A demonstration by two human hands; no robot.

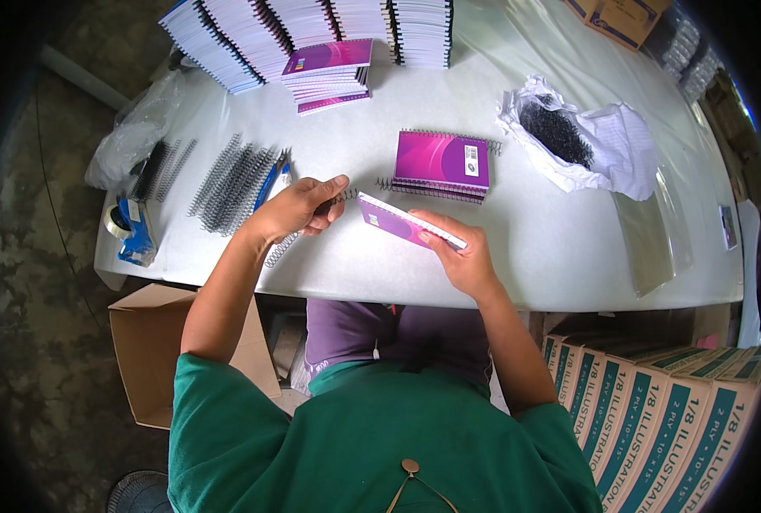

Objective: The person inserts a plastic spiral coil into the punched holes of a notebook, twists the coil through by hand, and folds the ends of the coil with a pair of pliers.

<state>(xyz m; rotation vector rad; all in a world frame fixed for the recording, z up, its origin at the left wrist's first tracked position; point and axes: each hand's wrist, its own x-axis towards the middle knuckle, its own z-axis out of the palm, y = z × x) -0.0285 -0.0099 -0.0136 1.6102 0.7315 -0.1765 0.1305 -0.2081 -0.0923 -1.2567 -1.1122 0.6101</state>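
Note:
My left hand (302, 209) is closed round a dark spiral binding coil (281, 251); one end sticks out below the fingers, the other toward the notebook. My right hand (459, 254) grips a small purple notebook (391, 222), tilted, its white page edge facing up. Coil tip and notebook corner are close; whether they touch I cannot tell. Beyond my right hand lies a pile of purple notebooks (436, 158) with coils along their edges. Left of my left hand are several loose coils (227, 188) and a blue-handled tool (267, 185), perhaps pliers.
Thick spiral-bound books (423, 30) stand at the back, with a stack of purple notebooks (329, 58) before them. Crumpled white paper (616, 141) holds black scraps. A blue tape dispenser (138, 235) sits at the left edge. Cartons (654, 402) and an open box (154, 368) flank me.

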